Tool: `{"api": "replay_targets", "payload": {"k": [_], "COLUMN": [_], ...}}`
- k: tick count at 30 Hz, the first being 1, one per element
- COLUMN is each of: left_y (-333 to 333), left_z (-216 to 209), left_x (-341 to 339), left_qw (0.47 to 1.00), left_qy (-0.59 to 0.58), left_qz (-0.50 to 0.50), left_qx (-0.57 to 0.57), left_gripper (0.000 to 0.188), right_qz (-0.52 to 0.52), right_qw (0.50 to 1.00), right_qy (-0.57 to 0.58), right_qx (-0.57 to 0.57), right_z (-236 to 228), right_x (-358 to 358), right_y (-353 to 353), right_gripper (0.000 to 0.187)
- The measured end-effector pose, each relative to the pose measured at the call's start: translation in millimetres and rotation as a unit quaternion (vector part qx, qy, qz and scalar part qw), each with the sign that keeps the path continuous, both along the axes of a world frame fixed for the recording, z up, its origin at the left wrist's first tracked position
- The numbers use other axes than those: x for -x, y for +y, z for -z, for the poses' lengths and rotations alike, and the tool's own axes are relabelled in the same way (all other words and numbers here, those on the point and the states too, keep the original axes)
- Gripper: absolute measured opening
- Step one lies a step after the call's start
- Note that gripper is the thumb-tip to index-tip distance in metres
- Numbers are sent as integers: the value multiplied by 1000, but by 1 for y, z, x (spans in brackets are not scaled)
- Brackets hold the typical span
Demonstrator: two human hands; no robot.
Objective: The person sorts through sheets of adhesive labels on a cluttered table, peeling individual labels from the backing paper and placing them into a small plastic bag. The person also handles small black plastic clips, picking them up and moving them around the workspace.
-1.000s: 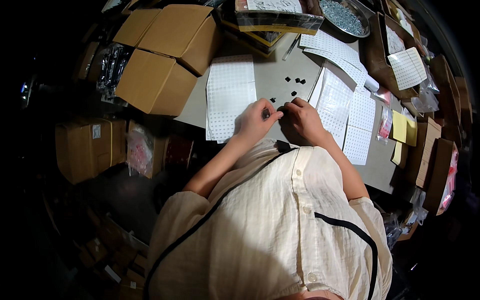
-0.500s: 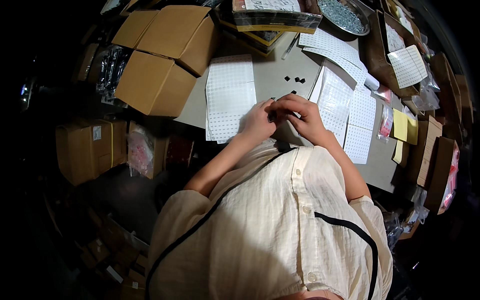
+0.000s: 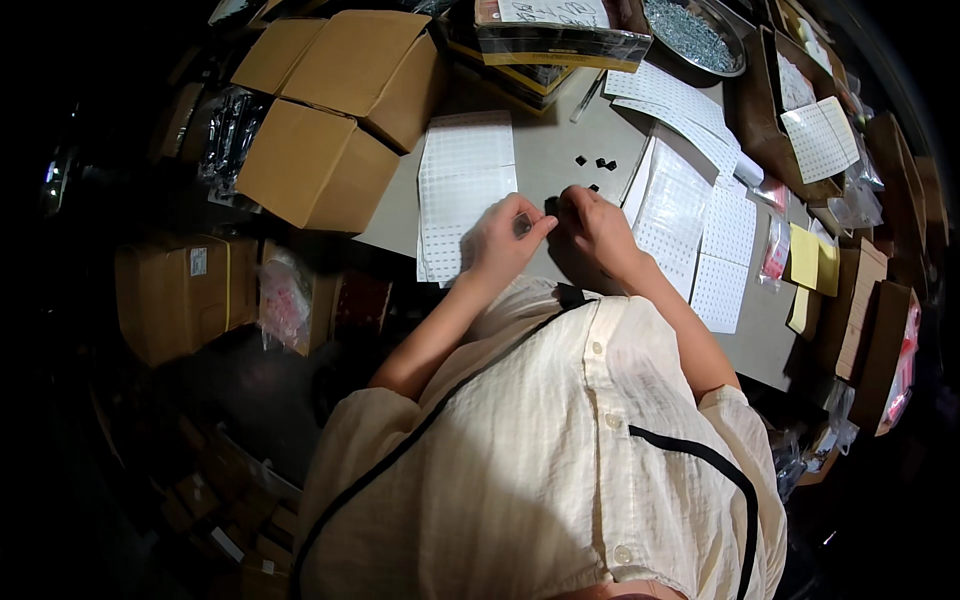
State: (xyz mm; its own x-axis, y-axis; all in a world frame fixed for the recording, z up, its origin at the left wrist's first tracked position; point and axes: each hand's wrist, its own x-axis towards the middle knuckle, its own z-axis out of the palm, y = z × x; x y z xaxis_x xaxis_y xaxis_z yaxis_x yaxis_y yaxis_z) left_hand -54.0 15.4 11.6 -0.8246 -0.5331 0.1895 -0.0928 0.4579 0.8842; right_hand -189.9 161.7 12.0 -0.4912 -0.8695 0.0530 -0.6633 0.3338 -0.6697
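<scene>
My left hand (image 3: 502, 238) is closed, thumb and fingertips together, around a small dark, shiny piece (image 3: 522, 225) that shows in the curl of the fingers. Just to its right, my right hand (image 3: 600, 232) has its fingers drawn together, pointing down at the table. A small black piece (image 3: 552, 205) shows at the left of its fingertips; whether they grip it I cannot tell. Beyond the hands lie several small black block-like pieces, one (image 3: 581, 160) a little apart from a pair (image 3: 606, 164). A white sheet of small printed labels (image 3: 465, 185) lies under the left wrist's side.
More label sheets (image 3: 725, 240) and a clear plastic sleeve (image 3: 672, 200) lie at right, with yellow paper pads (image 3: 812, 258). Cardboard boxes (image 3: 310, 165) stand at left. At the back are an open box (image 3: 560, 45), a pen (image 3: 587, 97) and a metal bowl of small metal parts (image 3: 690, 35).
My hands, together before, have moved apart. The left went slightly left, its fingers now pinched; the right no longer reaches over it. The view shifted slightly.
</scene>
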Motion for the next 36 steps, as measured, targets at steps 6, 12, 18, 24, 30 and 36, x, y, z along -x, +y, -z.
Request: {"api": "replay_targets", "payload": {"k": [6, 12, 18, 24, 30, 36], "left_y": [1, -3, 1, 9, 9, 6], "left_z": [-3, -12, -8, -4, -10, -7], "left_x": [1, 6, 23, 20, 18, 15], "left_qw": [1000, 995, 995, 998, 996, 997], "left_qy": [-15, -93, 40, -25, -62, -54], "left_qz": [7, 22, 83, 58, 60, 50], "left_qx": [3, 14, 38, 3, -11, -12], "left_gripper": [22, 21, 19, 24, 26, 25], "right_qz": [15, -68, -119, 91, 112, 94], "right_qw": [999, 991, 979, 990, 984, 992], "right_qy": [-18, -77, -43, -55, 137, 86], "right_qx": [34, 90, 158, 97, 27, -24], "right_z": [-7, -61, -90, -58, 2, -11], "right_x": [3, 6, -7, 26, 72, 56], "right_y": [-25, -19, -16, -1, 10, 5], "right_gripper": [22, 22, 39, 36, 20, 25]}}
